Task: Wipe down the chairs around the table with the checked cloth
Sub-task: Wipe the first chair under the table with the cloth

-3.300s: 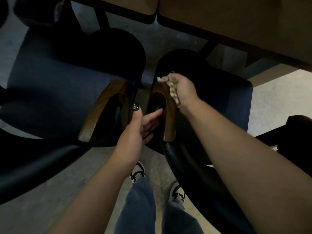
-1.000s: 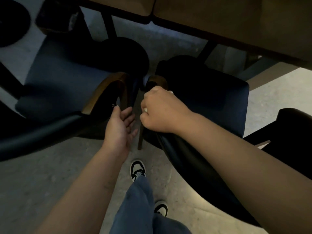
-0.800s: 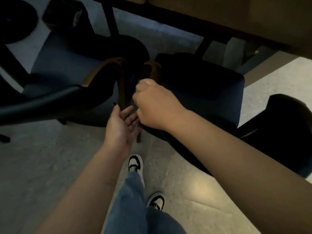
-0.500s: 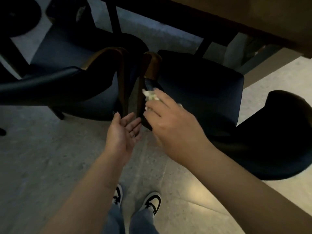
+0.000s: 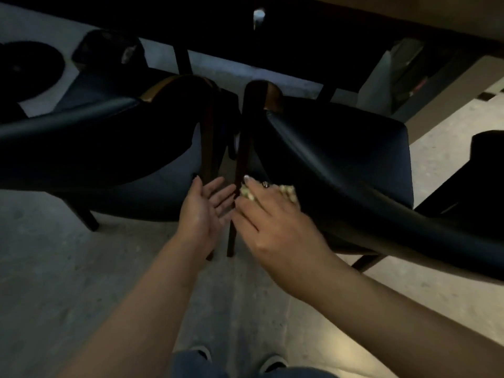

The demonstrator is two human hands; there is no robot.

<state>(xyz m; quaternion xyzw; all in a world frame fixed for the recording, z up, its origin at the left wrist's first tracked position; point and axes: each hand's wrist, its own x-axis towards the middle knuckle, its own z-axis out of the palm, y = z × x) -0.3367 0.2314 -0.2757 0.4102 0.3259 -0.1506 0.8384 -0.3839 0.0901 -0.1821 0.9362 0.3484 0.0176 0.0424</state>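
Two dark blue chairs stand side by side at the table (image 5: 425, 15). The left chair (image 5: 95, 143) and the right chair (image 5: 354, 165) have wooden armrests and thin dark legs. My right hand (image 5: 272, 225) holds the bunched checked cloth (image 5: 287, 191) against the lower left edge of the right chair's back, beside its rear leg (image 5: 240, 159). The cloth pokes out on both sides of my fingers. My left hand (image 5: 207, 211) hovers palm up with relaxed fingers between the two chairs' legs, holding nothing.
A third dark chair (image 5: 488, 165) stands at the far right. A round black base (image 5: 27, 69) lies on the floor at the top left. Pale stone floor spreads below, with my shoes (image 5: 272, 362) at the bottom edge.
My right hand has slid the cloth from the wooden armrest down the chair's side to the lower back edge. The view has dropped lower. My left hand has stayed open nearby.
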